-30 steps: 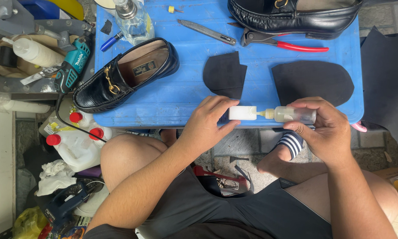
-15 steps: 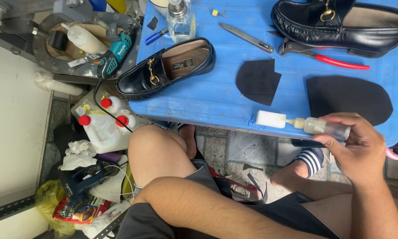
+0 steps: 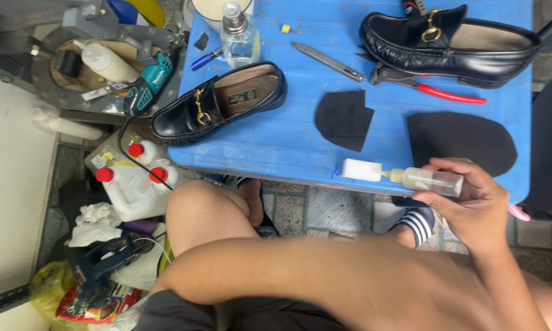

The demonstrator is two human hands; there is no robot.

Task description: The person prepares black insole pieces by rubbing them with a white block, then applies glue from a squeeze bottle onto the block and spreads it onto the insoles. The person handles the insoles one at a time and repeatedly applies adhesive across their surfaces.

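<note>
My right hand point(image 3: 472, 205) holds a small clear glue bottle point(image 3: 426, 181) sideways at the front edge of the blue table point(image 3: 276, 147), with its white cap point(image 3: 360, 170) pointing left. My left forearm lies across the bottom of the view and its hand is hidden. On the table, a small black sole piece point(image 3: 345, 118) and a larger one point(image 3: 460, 142) lie flat. At the left edge rests a black loafer with a gold buckle point(image 3: 218, 101). A second black loafer point(image 3: 451, 43) is at the back right.
Red-handled pliers point(image 3: 423, 84), a utility knife point(image 3: 326, 61), a clear spray bottle point(image 3: 239, 37) and a blue pen point(image 3: 207, 58) lie on the table. White jugs with red caps point(image 3: 132, 184), rags, bags and a teal power tool point(image 3: 148, 83) crowd the floor and stand at left.
My left hand has let go of the bottle's cap end and dropped out of sight. The view has swung left and nearer. The right hand still holds the bottle.
</note>
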